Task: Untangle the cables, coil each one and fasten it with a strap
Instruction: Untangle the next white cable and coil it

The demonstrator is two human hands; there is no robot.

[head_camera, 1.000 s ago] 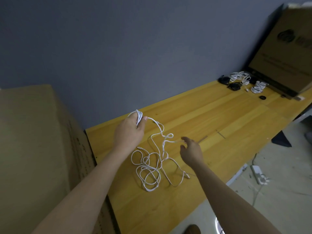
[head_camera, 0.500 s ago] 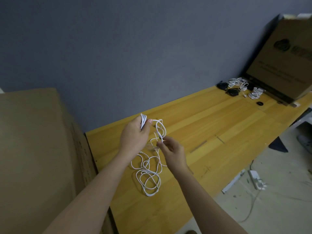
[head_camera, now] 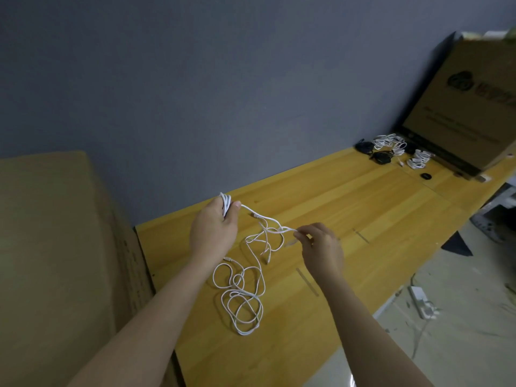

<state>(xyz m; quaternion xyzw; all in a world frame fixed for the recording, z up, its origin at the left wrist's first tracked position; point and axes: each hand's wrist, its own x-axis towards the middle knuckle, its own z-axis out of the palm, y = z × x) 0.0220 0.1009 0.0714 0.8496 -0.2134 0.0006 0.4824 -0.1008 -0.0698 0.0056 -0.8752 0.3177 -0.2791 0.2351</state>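
Head view: left hand [head_camera: 215,233] grips coil [head_camera: 225,203] — right hand [head_camera: 321,247] pinches cable [head_camera: 268,222].

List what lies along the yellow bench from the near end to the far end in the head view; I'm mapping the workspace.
Loose white cable tangle → left hand and right hand holding a strand between them → small black disc → white cable bundles → leaning cardboard box.
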